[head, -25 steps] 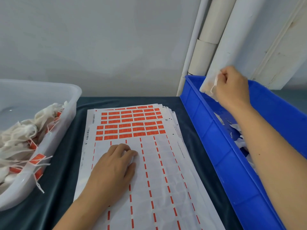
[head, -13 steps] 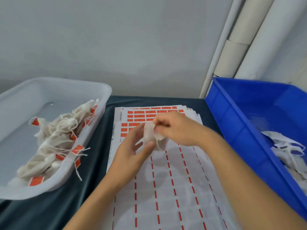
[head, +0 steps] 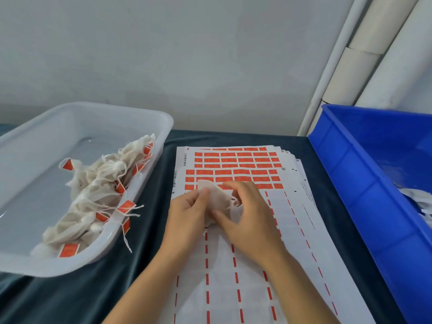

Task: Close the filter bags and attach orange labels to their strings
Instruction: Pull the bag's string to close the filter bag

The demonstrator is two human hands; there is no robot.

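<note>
Filter bag of thin off-white mesh (head: 216, 198) sits pinched between both hands at the middle of the view, just above the stack of white label sheets (head: 252, 272) that runs from 12 o'clock down to 6 o'clock on the dark teal cloth-covered surface (head: 140, 253). The left hand (head: 187, 216) grips the bag's left edge with thumb and curled fingers; the right hand (head: 251, 220) pinches its right end, where a short string end sticks out near the fingertips. Rows of small orange rectangular labels (head: 233, 160) fill the far end of the top sheets at 12 o'clock; nearer rows are peeled, leaving only red dashes.

At 9 o'clock a translucent white plastic tub (head: 46, 265) holds a heap of closed, labelled bags (head: 100, 183) piled against its right wall, a few strings hanging over the rim toward the sheets. A strip of bare cloth lies between that rim and the sheets' left edge. At 3 o'clock a deep blue plastic crate (head: 364, 206) stands just beside the sheets' right edge, with white bags (head: 418, 197) inside. White pipes (head: 350, 66) rise behind the crate against the grey wall (head: 187, 54).
</note>
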